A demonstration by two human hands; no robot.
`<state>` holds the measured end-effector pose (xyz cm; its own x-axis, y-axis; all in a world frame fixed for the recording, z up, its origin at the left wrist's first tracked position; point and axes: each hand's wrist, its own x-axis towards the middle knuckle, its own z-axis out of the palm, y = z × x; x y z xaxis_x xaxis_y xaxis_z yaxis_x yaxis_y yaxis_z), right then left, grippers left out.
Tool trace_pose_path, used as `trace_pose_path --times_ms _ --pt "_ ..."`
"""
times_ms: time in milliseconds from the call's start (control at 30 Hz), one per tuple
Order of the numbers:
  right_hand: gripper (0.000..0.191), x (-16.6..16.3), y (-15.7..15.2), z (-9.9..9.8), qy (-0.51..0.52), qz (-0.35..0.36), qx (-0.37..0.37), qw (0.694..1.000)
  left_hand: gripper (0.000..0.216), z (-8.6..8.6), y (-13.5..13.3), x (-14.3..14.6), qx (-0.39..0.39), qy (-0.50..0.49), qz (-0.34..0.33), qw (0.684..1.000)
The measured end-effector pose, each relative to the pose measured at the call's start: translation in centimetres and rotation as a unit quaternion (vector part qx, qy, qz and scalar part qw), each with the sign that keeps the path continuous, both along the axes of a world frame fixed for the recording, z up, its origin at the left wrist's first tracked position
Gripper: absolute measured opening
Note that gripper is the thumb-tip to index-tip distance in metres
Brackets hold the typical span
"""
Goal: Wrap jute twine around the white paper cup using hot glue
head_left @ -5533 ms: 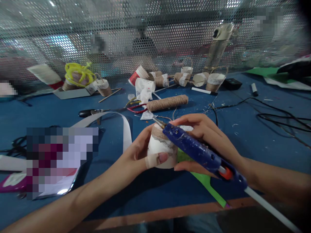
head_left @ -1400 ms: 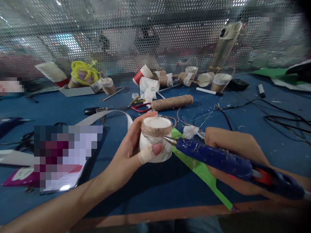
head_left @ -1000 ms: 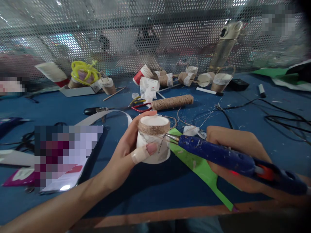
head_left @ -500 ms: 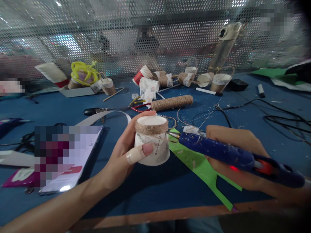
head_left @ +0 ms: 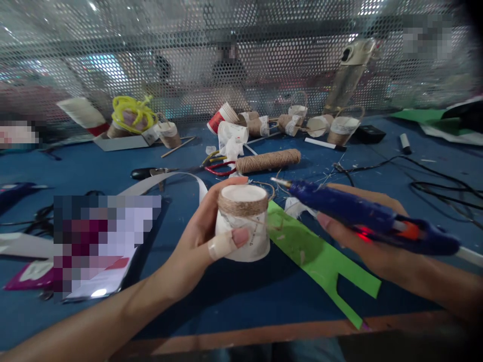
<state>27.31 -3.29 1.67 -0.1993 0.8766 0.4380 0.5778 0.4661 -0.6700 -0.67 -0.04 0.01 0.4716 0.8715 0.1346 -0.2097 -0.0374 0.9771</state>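
My left hand [head_left: 211, 231] is wrapped round a white paper cup [head_left: 245, 239], held upside down with its base upward. Coils of brown twine [head_left: 243, 207] circle the cup near that base, and a loose strand trails off behind it. A bandage [head_left: 221, 245] covers part of the left thumb. In my right hand [head_left: 362, 231] is a blue glue gun [head_left: 339, 213] with a glowing red light. Its metal nozzle points left, above and to the right of the cup, apart from it. Beyond the cup lies the roll of twine [head_left: 268, 161].
Green paper [head_left: 313, 251] lies right of the cup. Behind are scissors [head_left: 221, 168], twine-wrapped cups [head_left: 341, 131], a marker [head_left: 324, 144] and a clear bottle [head_left: 347, 75] by the perforated metal screen [head_left: 271, 65]. A phone-like slab [head_left: 124, 261] is at left; black cable [head_left: 433, 186] at right.
The glue gun's nozzle has come away from the twine on the cup, moving up and to the right. My left hand and the cup have shifted slightly right.
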Motion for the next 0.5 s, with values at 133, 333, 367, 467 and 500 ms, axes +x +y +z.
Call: trace_pose_path --times_ms 133,333,367,467,500 --pt "0.015 -0.7 -0.3 -1.0 0.162 -0.018 -0.051 0.985 0.059 -0.2 0.0 0.6 0.011 0.014 0.016 1.000" --pt "0.049 -2.0 -0.3 -1.5 0.210 0.090 -0.064 0.972 0.058 0.3 -0.3 1.9 0.018 0.054 0.046 0.997" --pt "0.053 -2.2 -0.3 -1.5 0.224 0.100 -0.064 0.967 0.059 0.4 -0.4 2.0 0.020 0.060 0.046 0.997" --pt "0.049 -2.6 -0.4 -1.6 0.250 0.103 -0.070 0.960 0.060 0.4 -0.5 2.2 0.034 0.074 0.051 0.995" --pt "0.045 -2.6 -0.5 -1.7 0.239 0.093 -0.070 0.964 0.060 0.4 -0.5 2.2 0.037 0.079 0.053 0.995"
